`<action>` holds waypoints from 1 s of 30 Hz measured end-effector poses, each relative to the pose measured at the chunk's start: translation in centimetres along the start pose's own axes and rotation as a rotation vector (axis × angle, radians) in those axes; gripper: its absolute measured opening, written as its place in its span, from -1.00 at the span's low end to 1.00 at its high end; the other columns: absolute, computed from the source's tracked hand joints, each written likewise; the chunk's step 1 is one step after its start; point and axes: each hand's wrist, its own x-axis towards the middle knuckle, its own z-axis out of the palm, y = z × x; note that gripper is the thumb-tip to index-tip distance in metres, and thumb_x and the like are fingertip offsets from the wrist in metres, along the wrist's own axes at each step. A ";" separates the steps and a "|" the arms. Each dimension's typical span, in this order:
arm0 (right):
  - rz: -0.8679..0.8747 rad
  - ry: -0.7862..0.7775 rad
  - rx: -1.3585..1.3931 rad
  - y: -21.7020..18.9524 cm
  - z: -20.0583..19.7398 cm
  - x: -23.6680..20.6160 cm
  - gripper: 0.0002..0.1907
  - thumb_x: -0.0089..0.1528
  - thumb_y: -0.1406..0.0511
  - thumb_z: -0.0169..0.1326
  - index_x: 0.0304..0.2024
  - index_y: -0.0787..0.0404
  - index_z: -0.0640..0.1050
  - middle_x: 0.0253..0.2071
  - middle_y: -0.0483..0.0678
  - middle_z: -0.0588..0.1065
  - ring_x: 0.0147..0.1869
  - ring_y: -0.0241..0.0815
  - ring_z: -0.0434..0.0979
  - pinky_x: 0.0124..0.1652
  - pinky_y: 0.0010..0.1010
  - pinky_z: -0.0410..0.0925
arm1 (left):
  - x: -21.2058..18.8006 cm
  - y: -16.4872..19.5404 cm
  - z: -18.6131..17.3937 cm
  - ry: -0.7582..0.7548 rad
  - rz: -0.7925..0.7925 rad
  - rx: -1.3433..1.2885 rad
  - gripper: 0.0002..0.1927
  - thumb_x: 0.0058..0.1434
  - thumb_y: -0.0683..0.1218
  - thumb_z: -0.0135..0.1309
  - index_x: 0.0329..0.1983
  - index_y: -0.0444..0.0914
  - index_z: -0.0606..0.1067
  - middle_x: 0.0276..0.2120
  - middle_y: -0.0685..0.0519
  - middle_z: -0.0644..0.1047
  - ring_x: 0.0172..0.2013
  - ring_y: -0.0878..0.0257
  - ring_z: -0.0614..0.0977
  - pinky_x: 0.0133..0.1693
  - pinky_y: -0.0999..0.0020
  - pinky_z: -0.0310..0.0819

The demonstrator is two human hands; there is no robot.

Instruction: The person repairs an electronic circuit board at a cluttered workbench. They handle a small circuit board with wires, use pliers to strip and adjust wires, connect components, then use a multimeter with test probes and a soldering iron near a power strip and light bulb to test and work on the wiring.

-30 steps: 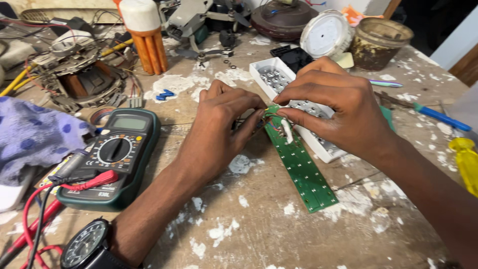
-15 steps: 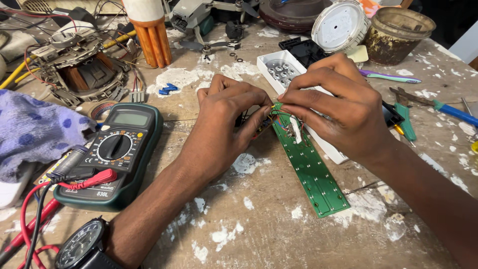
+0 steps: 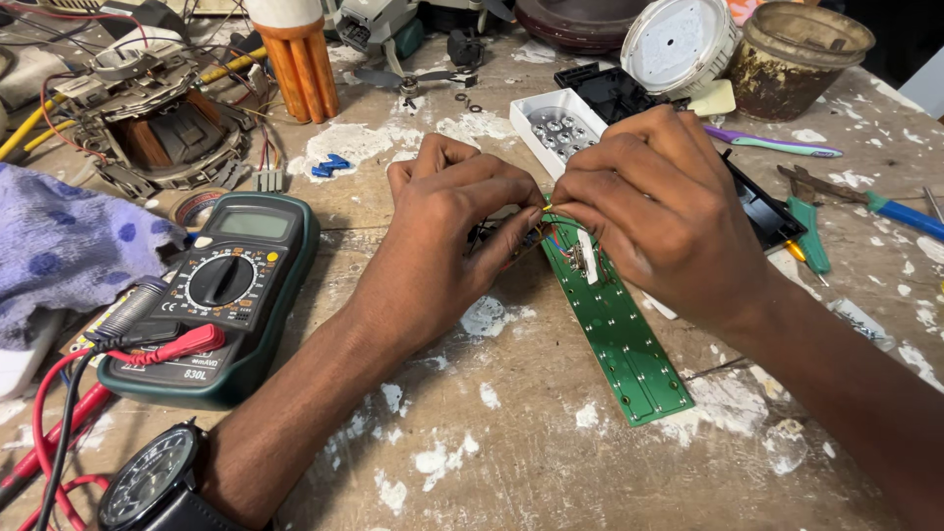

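A long green circuit board [image 3: 619, 334] lies on the worn wooden bench, running from under my hands toward the near right. My right hand [image 3: 659, 211] covers its far end, fingers pinched around thin wires and a small white part [image 3: 588, 258] on the board. My left hand [image 3: 447, 231] meets it from the left, fingertips closed on the same bundle of thin coloured wires [image 3: 539, 231]. The exact wire ends are hidden between my fingers. A black wristwatch [image 3: 152, 482] sits on my left wrist.
A green multimeter [image 3: 221, 295] with red and black probe leads [image 3: 59, 433] lies at left, beside a purple cloth [image 3: 69, 246]. Behind my hands are a white tray of small parts [image 3: 556, 123], an orange bottle [image 3: 295, 59], a motor stator [image 3: 157, 128], a round white lamp housing [image 3: 678, 44], a brown jar [image 3: 792, 54] and screwdrivers [image 3: 865, 202].
Both hands stay pinched at the board's far end with only slight finger shifts. The view has drifted, so the bench items sit a little differently in frame.
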 end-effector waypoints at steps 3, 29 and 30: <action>0.102 -0.037 0.058 -0.6 0.1 -0.2 -0.80 0.22 0.41 0.31 -0.14 0.32 0.57 -0.13 0.01 0.54 0.02 0.01 0.45 0.01 -0.18 0.33 | -0.1 0.3 -0.1 0.070 0.077 0.080 -0.85 0.22 -0.14 0.25 -0.15 -0.24 0.62 -0.13 0.14 0.62 0.04 0.08 0.46 0.10 0.04 0.13; -0.041 -0.022 -0.062 -0.9 -2.2 0.3 -0.77 0.12 0.34 0.44 -0.20 0.23 0.69 -0.15 -0.08 0.57 -0.02 -0.04 0.48 -0.07 -0.21 0.36 | -0.2 0.9 0.0 0.019 0.110 0.102 -0.78 0.23 -0.14 0.26 -0.07 -0.26 0.63 -0.10 0.09 0.60 0.09 0.06 0.45 0.14 0.03 0.12; -0.060 -0.029 -0.085 -0.9 -2.2 0.3 -0.77 0.16 0.33 0.44 -0.17 0.23 0.70 -0.13 -0.10 0.57 0.00 -0.05 0.48 -0.06 -0.21 0.34 | -0.1 0.9 0.0 0.020 0.111 0.107 -0.79 0.23 -0.14 0.26 -0.08 -0.26 0.63 -0.11 0.10 0.60 0.09 0.06 0.45 0.14 0.03 0.12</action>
